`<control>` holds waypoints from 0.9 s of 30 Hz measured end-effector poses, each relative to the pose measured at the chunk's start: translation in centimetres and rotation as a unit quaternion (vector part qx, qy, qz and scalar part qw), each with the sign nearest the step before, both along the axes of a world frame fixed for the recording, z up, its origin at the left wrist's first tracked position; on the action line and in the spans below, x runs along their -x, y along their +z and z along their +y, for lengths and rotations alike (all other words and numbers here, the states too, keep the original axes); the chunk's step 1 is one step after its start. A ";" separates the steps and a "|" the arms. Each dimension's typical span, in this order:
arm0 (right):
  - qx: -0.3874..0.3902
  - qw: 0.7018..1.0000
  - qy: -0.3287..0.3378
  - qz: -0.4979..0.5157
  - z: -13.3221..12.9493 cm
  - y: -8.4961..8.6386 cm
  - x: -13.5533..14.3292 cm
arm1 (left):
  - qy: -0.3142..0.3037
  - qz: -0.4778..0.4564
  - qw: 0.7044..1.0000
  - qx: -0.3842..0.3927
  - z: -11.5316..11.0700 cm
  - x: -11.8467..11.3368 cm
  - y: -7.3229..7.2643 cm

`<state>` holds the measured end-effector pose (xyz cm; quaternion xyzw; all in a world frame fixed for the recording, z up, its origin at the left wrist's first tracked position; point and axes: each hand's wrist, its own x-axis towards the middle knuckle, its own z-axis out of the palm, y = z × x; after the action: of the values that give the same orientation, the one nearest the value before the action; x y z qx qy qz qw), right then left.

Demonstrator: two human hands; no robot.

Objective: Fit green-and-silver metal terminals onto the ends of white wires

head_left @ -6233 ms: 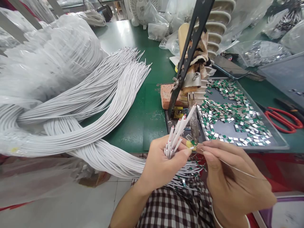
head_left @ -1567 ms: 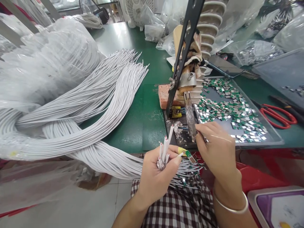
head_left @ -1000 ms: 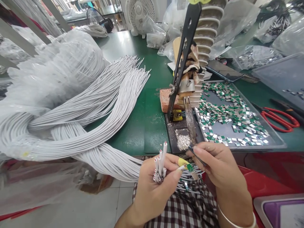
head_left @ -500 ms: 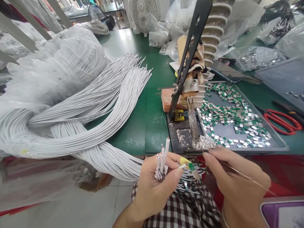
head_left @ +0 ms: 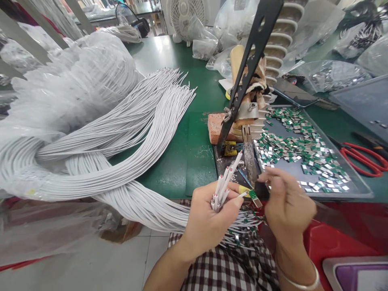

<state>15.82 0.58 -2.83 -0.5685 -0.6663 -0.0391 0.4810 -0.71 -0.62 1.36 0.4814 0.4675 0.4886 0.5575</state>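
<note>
My left hand [head_left: 210,220] is closed round a bunch of white cables [head_left: 223,184] whose stripped ends point up. Its thumb and a finger with yellow tape pinch one cable, and a small green circuit board [head_left: 252,194] with a metal plug sits at that cable's tip. My right hand [head_left: 287,204] has its fingers drawn together just right of the board, beside the lower end of the soldering iron [head_left: 249,155]. The thin solder wire it held earlier is hard to see now. More cables with boards [head_left: 239,230] hang over my checkered lap.
A tray [head_left: 360,193] of loose boards stands right of the soldering stand, with red-handled pliers [head_left: 362,161] beyond. A brick [head_left: 216,127] supports the stand's left side. Large bundles of white cables [head_left: 145,161] cover the left. A fan [head_left: 186,18] and plastic bags sit behind.
My left hand has moved up and right with the cables and board. My right hand has risen and turned, its fingertips nearer the iron. The silvery lump at the iron's tip is no longer visible.
</note>
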 end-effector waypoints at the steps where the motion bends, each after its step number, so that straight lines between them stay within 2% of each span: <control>1: 0.014 0.998 -0.010 0.054 -0.7 0.3 0.1 | -0.001 0.009 1.000 0.000 0.1 -0.1 0.0; 4: 0.030 0.987 0.015 0.160 -2.5 1.6 0.5 | -0.007 0.031 0.999 -0.010 0.3 -0.3 0.0; 7: -0.004 0.990 0.060 0.130 -3.3 2.7 1.0 | -0.004 0.043 0.999 -0.018 0.5 -0.4 0.1; 11: -0.014 0.994 0.062 0.088 -3.2 3.1 1.3 | 0.005 0.046 0.999 -0.019 0.6 -0.5 0.4; 19: -0.007 0.994 0.064 0.084 -3.2 3.3 1.2 | 0.015 0.027 0.999 -0.021 0.7 -0.5 0.7; 23: 0.001 0.994 0.071 0.084 -3.3 3.6 1.2 | 0.002 0.012 1.000 -0.018 0.4 -0.4 0.4; 27: 0.021 0.987 0.103 0.124 -3.3 3.7 1.1 | -0.007 0.012 1.000 -0.023 0.0 -0.2 -0.1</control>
<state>14.75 -2.72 0.91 -0.5070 -0.6575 0.0957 0.5491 -0.46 -0.59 1.24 0.5030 0.4596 0.4895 0.5442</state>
